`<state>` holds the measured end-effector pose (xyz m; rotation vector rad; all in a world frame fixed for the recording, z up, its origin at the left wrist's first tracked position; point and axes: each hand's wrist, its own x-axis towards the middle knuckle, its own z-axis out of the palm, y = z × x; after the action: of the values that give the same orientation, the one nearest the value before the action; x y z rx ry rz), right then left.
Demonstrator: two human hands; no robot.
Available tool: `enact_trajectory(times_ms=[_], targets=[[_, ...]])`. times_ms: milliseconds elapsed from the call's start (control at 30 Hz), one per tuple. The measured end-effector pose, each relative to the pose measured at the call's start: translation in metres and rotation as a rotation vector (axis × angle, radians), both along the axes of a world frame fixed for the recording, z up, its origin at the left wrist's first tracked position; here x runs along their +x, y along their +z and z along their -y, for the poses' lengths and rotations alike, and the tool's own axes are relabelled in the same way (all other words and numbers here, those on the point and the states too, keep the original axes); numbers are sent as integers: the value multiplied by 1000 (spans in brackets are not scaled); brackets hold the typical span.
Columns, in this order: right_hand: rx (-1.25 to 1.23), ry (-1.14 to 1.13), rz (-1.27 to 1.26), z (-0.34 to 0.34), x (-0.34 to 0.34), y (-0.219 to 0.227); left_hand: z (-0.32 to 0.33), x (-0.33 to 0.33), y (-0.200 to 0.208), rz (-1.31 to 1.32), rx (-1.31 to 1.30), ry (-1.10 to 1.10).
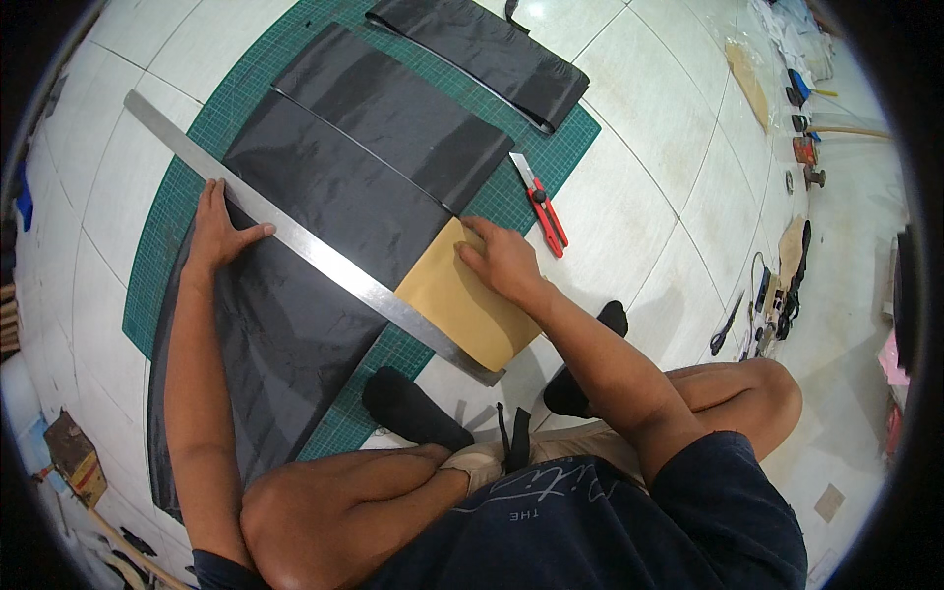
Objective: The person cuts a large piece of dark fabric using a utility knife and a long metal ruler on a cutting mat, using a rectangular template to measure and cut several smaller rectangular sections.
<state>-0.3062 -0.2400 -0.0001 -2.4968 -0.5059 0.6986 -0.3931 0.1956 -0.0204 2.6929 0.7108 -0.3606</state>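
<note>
My left hand lies with thumb and fingers apart at the edge of a long steel ruler. The ruler runs diagonally across a folded sheet of shiny black material. My right hand grips the upper right part of a tan card, thumb on its face, fingertips partly hidden. The card's upper edge meets the black sheet, and its lower left side lies along the ruler. A red utility knife with its blade out rests right of the black sheet, partly on the green cutting mat.
A second folded black piece lies at the mat's far edge. Scissors and several small tools lie along the right side of the tiled floor. My socked feet are close to the ruler's near end.
</note>
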Motion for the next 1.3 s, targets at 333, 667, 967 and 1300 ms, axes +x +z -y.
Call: enact_trajectory(times_ms=[333,667,967,1300], targets=[[39,-38,-13,4,-2,-5,3,5,1,-22,-17,-9],[134,-224,-434,86,90,40,8,13,2,-62,-2,4],[-80,-382,60,235,228,31,17,23,20,-243,146,23],[-260,-150,223,77,74,-19,24,4,27,-225,206,9]])
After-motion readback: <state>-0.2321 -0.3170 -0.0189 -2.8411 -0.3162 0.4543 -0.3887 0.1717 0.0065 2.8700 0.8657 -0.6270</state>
